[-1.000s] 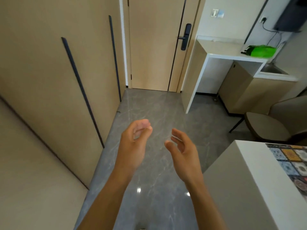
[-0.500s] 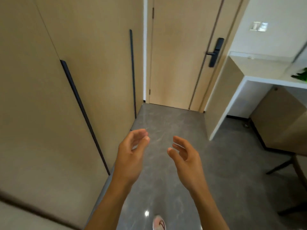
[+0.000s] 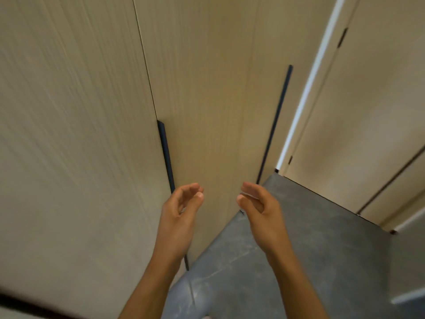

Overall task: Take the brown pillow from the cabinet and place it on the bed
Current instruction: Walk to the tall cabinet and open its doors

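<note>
Both bare forearms rise from the bottom edge of the frame toward its centre, leaning slightly toward each other. The left hand [image 3: 178,217] sits just left of centre, palm turned inward toward the other hand, fingers loosely curled and the thumb lying close to the fingertips without gripping anything. The right hand [image 3: 264,209] is just right of centre at about the same height, palm also turned inward, fingers bent and relaxed, thumb forward and low. The two hands face each other with a clear gap between them, neither touching the other, and both are empty. The wrists are roughly straight with the forearms.
</note>
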{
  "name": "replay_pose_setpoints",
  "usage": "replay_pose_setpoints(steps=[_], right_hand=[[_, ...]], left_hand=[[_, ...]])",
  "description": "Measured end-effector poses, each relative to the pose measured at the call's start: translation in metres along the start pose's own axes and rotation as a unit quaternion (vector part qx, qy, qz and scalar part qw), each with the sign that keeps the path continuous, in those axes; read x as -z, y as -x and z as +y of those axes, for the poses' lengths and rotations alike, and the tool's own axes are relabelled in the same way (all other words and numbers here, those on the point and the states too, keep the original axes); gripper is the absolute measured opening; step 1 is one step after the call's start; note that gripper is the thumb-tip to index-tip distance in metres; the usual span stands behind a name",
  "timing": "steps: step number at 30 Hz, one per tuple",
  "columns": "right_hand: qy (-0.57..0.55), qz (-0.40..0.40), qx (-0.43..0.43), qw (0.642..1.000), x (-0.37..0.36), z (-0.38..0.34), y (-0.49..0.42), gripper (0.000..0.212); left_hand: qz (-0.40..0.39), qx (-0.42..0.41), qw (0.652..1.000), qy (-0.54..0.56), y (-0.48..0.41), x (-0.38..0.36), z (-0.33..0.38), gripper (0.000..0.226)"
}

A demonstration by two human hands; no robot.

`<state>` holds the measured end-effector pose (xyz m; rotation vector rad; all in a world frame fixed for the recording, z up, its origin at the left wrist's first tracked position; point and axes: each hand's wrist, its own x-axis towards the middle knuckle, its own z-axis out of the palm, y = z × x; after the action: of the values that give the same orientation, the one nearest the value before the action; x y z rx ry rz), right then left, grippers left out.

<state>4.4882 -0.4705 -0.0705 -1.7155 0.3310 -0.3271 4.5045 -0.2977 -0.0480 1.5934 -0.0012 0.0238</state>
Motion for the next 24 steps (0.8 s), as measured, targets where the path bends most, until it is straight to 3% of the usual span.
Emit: replay_pose_setpoints(steps=[10,15,24], right_hand=[[-0.028,-0.181,0.040,0.982,-0.105,-0.025,-0.157,0.023],[0.000,-0.266,0.097,0.959,-0.158,-0.035,-0.184,0.041],[0.017,-0.312,0.101,0.944,-0.181,-0.040,-0.189,0.045]], left_hand=[[0.143,0.007,0.989,0.020,-0.108,0.013,0.004,0.018],[0.226,0.003,0.974,0.007,-0.107,0.016,0.008,0.018],[0.317,-0.029,0.948,-0.025,-0.075,-0.009,0.027,0.021]])
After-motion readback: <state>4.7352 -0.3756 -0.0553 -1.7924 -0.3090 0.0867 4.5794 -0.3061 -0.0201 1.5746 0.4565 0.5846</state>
